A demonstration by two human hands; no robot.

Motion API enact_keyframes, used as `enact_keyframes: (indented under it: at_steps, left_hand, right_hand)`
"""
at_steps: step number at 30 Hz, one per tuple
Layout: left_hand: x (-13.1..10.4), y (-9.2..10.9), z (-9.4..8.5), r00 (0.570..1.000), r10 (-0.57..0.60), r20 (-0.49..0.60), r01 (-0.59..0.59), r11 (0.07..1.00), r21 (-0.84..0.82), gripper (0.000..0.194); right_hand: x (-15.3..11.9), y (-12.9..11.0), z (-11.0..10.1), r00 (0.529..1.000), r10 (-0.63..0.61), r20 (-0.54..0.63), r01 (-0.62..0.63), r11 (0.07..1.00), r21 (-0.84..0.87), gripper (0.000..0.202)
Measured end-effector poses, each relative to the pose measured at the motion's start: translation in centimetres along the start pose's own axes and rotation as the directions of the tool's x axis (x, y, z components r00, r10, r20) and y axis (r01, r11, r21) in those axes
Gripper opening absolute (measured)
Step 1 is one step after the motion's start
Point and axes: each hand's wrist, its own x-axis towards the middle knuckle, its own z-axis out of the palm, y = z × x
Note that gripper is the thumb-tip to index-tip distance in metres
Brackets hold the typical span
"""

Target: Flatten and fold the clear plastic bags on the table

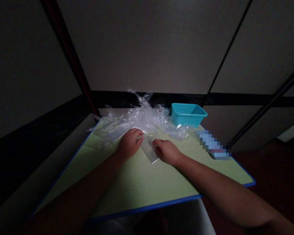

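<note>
Dim grey wall panels (pixel 149 49) stand behind a pale yellow-green, blue-edged tabletop (pixel 137 189). On it, the left hand (pixel 129 143) has its fingers pinching the top of a flat, rectangular clear plastic bag (pixel 149 152); the right hand (pixel 168 151) curls over its right side, grip unclear. Crumpled clear plastic (pixel 142 119) lies beyond.

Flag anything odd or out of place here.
The crumpled heap of clear plastic along the far side of the table looks untidy, with pieces sticking up. Nothing appears spilled; the pixelated item can't be judged.
</note>
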Motion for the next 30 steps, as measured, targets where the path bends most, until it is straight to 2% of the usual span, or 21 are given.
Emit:
enact_keyframes:
  at_steps: [5, 9, 12, 17, 30]
  left_hand:
    - [-0.6, 0.5, 0.7, 0.969, 0.137, 0.205, -0.154, 0.985, 0.074, 0.026]
    - [-0.8, 0.1, 0.9, 0.923, 0.163, 0.348, -0.196, 0.979, 0.061, 0.034]
    - [-1.0, -0.3, 1.1, 0.892, 0.176, 0.417, -0.215, 0.976, 0.047, 0.038]
    - [-1.1, -0.6, 1.3, 0.881, 0.198, 0.431, -0.229, 0.973, 0.022, 0.042]
    - [-1.3, 0.1, 1.4, 0.850, 0.220, 0.479, -0.240, 0.971, -0.020, 0.046]
  right_hand:
    - [0.0, 0.0, 0.1, 1.000, -0.018, -0.005, 0.018, 1.000, -0.007, 0.022]
    - [0.0, 0.0, 0.1, 1.000, -0.030, -0.005, 0.030, 1.000, -0.007, 0.025]
    - [0.0, 0.1, 0.2, 0.999, -0.046, -0.011, 0.046, 0.999, -0.010, 0.030]
    - [0.0, 0.2, 0.4, 0.997, -0.067, -0.026, 0.067, 0.998, 0.004, 0.036]
    - [0.1, 0.2, 0.7, 0.997, -0.065, -0.029, 0.065, 0.998, -0.007, 0.026]
